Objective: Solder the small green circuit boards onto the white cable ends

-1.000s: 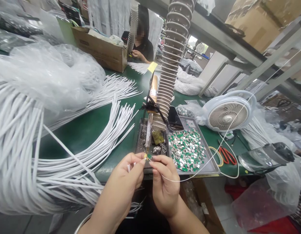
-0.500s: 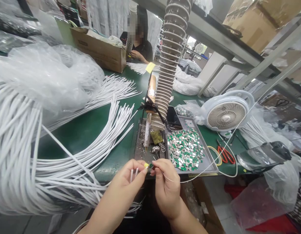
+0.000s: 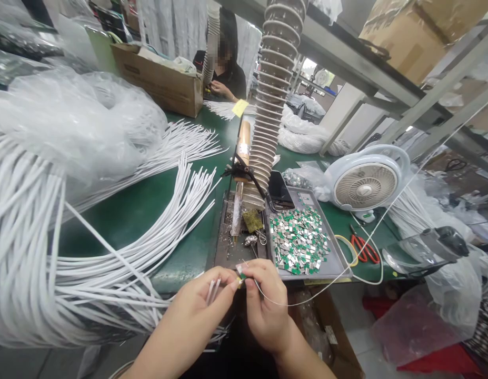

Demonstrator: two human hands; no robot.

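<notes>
While I'm watching through the head camera, the left hand (image 3: 200, 301) is curling narrow, its fingertips pinching a small green circuit board (image 3: 240, 275) just above the bench edge, with short white cable ends (image 3: 211, 291) lying along the fingers. The right hand (image 3: 265, 308) is closing just as narrowly beside it, fingers drawing a thin white wire (image 3: 302, 301) up to the board; the fingers hide part of the board, so I can't tell exactly where the wire meets it.

Just ahead, a soldering iron (image 3: 239, 200) is leaning in its stand on a scrap-strewn soldering tray (image 3: 223, 237), beside a green sponge (image 3: 252, 221). A metal tray (image 3: 338, 258) is holding a heap of small green-and-silver boards (image 3: 299, 239), with a phone (image 3: 278, 190) lying at its far end. A ribbed duct (image 3: 273, 89) is rising behind the iron, partly blocking the view across the bench.

A green workbench (image 3: 125, 226) is carrying a huge bundle of white cables (image 3: 30, 237) on the left, plus a desk fan (image 3: 365, 184) and red-handled scissors (image 3: 364, 250) on the right. A co-worker (image 3: 228, 79) is working at the far end, next to a cardboard box (image 3: 157, 79).
</notes>
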